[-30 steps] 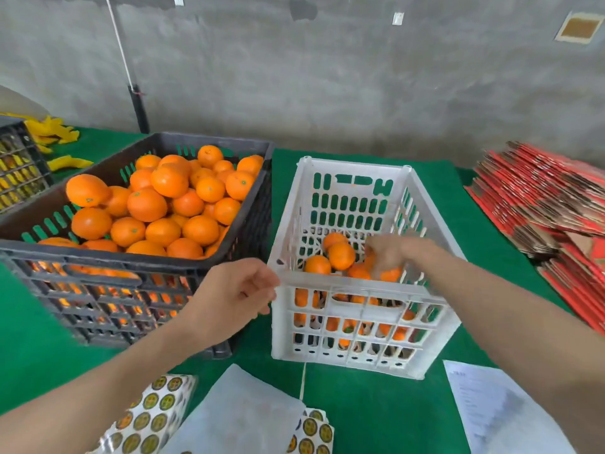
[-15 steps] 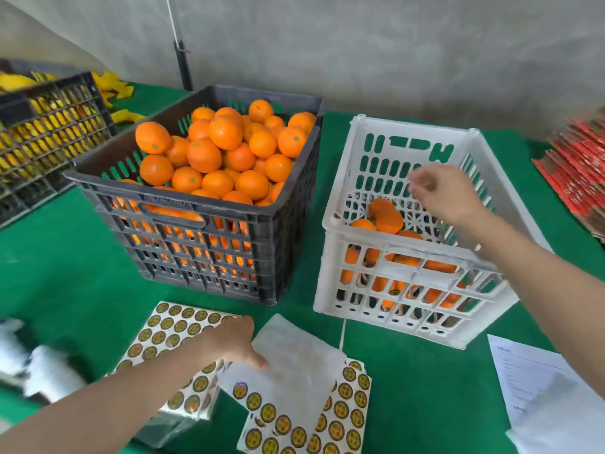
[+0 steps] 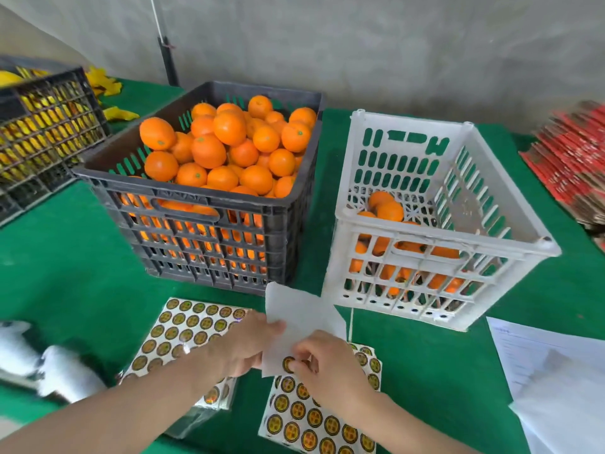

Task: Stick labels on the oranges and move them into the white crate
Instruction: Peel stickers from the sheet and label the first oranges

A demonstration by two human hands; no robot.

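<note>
Right hand low at centre front, thumb and forefinger pinching a round gold label at the top edge of a label sheet. Remaining fingers were curled under. Left hand just beside it, thumb and curled fingers gripping the lifted white backing paper (the fingertips were hidden beneath the paper). A second label sheet lay left of it, partly under the left wrist. Behind them on the green table cover, the dark grey crate was heaped with oranges. The white crate, near its right side but not touching, held only a shallow layer of them. Printed papers lay at near right, stacked red cartons at far right, and a black crate of yellow items at far left.
</note>
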